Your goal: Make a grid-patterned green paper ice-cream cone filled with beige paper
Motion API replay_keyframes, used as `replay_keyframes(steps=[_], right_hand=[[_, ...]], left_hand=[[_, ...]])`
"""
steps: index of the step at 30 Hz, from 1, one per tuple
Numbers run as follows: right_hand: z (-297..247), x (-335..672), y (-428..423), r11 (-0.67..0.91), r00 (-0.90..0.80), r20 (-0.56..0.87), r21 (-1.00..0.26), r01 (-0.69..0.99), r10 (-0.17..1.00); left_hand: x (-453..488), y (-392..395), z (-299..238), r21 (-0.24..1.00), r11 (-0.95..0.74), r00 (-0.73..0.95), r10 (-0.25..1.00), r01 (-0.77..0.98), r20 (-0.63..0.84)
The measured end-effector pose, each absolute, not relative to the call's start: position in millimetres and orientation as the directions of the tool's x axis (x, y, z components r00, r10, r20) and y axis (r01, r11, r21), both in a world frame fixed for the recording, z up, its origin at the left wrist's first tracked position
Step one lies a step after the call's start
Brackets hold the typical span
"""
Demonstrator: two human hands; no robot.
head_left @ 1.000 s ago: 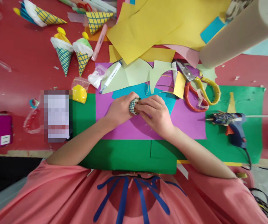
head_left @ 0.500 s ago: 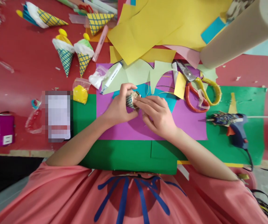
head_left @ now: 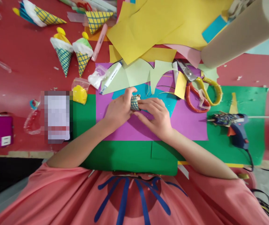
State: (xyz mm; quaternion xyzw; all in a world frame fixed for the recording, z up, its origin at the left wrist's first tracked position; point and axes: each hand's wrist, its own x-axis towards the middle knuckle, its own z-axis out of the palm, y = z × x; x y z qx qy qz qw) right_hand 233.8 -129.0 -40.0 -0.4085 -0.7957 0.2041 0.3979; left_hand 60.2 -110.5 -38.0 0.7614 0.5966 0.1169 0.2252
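Note:
A small paper cone with a dark blue grid drawn on it lies sideways above the purple sheet. My left hand is wrapped round it and covers its pointed end. At the cone's open end, my right hand has its fingertips on the rim or just inside; I cannot tell which. The right thumb reaches under the cone towards my left hand. Beneath the hands are a purple sheet and a blue paper piece.
Finished paper ice-cream cones lie at upper left near a bag of yellow clay and a phone. Scissors and a glue gun with its cord are to the right. A marker lies beyond my hands.
The cone has turned and shifted slightly right, showing more of its gridded side. My left hand has closed further round it, and the right thumb has stretched out to the left.

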Motion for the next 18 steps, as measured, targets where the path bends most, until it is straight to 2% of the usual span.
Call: replay_keyframes(steps=[5,9,13,18], right_hand=[[-41.5,229.8,-130.0,0.548,-0.261,0.485,-0.689,0.475,0.835],[-42.4,228.0,-128.1,0.54,-0.289,0.456,-0.708,0.455,0.842],[-43.0,227.1,-126.7,0.512,-0.321,0.403,-0.737,0.441,0.857],[-41.2,231.9,-121.2,0.54,-0.284,0.461,-0.747,0.388,0.841]], left_hand=[[67.2,-113.6,-40.5,0.557,-0.198,0.269,0.962,0.806,-0.048],[67.0,-113.9,-44.8,0.606,-0.232,0.272,0.962,0.761,0.027],[65.3,-114.4,-46.7,0.625,-0.218,0.268,0.963,0.75,0.014],[65.7,-114.7,-45.4,0.697,-0.25,0.304,0.951,0.673,0.047]])
